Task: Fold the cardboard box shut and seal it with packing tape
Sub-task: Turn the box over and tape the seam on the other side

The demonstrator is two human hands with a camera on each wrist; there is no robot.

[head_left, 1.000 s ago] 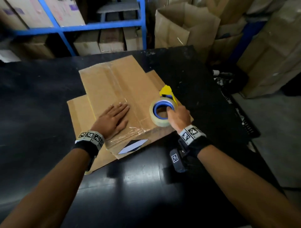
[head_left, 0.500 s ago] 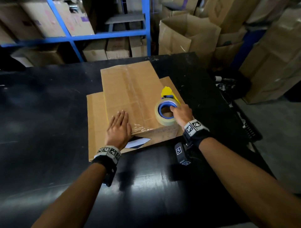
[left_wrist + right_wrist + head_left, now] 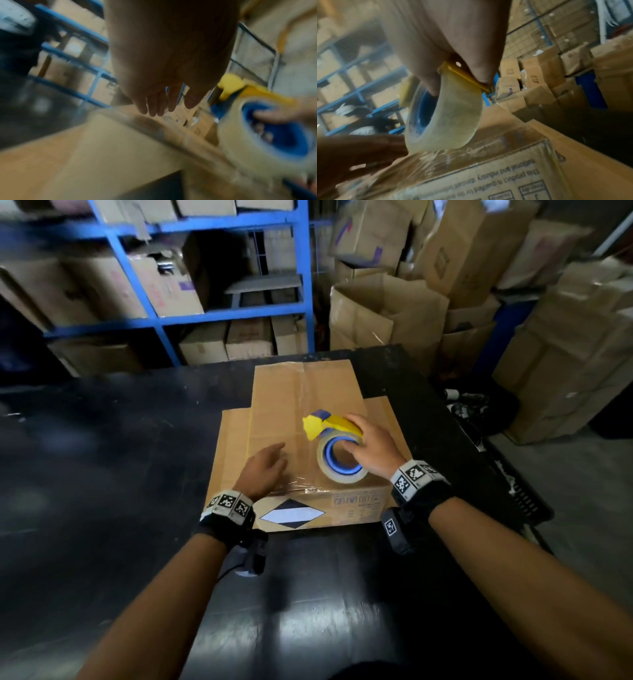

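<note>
A brown cardboard box (image 3: 301,392) lies on the black table (image 3: 102,457), its top flaps folded down under clear tape and side flaps spread flat. My right hand (image 3: 371,445) grips a clear tape roll (image 3: 329,472) with a blue core and a yellow cutter (image 3: 318,426), standing on the box top near its front edge. In the right wrist view, fingers (image 3: 481,67) curl over the tape roll (image 3: 453,121). Just left of the roll, my left hand (image 3: 265,469) hovers over the box with straight, relaxed fingers (image 3: 159,105), holding nothing.
A blue shelf rack (image 3: 301,285) with cartons stands behind the table. Open cartons (image 3: 387,313) and stacked boxes (image 3: 565,354) crowd the back right. The table's right edge drops to grey floor (image 3: 565,508). A black-and-white diamond label (image 3: 291,513) marks the box front.
The box now sits square to me. My left hand has come up from lying flat on the top. The right hand has moved the tape roll leftward, toward the middle seam.
</note>
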